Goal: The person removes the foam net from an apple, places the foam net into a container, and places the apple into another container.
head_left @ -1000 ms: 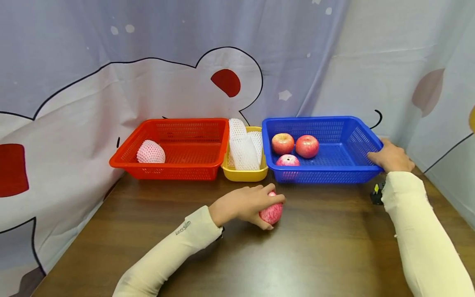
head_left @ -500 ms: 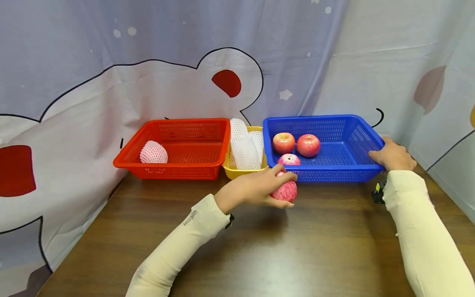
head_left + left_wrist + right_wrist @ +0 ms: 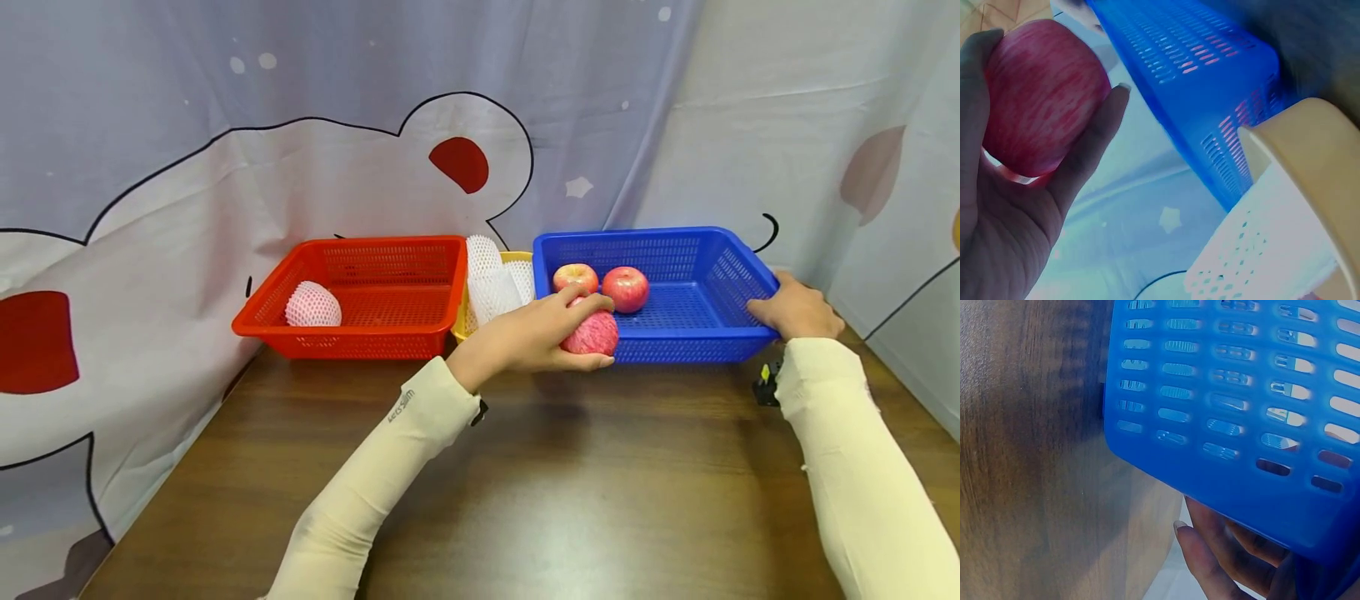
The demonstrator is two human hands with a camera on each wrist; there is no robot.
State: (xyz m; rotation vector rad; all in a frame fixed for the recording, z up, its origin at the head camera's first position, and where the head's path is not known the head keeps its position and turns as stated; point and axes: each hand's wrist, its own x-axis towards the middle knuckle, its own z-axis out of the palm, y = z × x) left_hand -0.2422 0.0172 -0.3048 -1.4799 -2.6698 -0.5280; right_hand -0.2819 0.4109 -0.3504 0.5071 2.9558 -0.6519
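My left hand (image 3: 536,333) grips a red streaked apple (image 3: 592,333) between thumb and fingers, raised over the table. In the head view the apple overlaps the near left rim of the blue basket (image 3: 690,333). The left wrist view shows the apple (image 3: 1044,97) bare, with the blue basket's slotted wall beyond it. Two more apples show inside the basket, a yellowish-red apple (image 3: 576,277) and a redder apple (image 3: 626,289). At the basket's right end my right hand (image 3: 798,308) holds the rim; its fingers (image 3: 1204,559) show outside the slotted wall.
Left of the blue basket, a yellow basket (image 3: 1316,131) holds white foam net sleeves (image 3: 491,283). Beside it stands a red basket (image 3: 345,342) with one fruit in a pink-white foam net (image 3: 313,306). A printed curtain (image 3: 337,183) hangs behind the wooden table (image 3: 637,467).
My left hand has lifted the apple from the table and carried it forward and right to the blue basket's near rim. The right hand keeps its hold on the basket.
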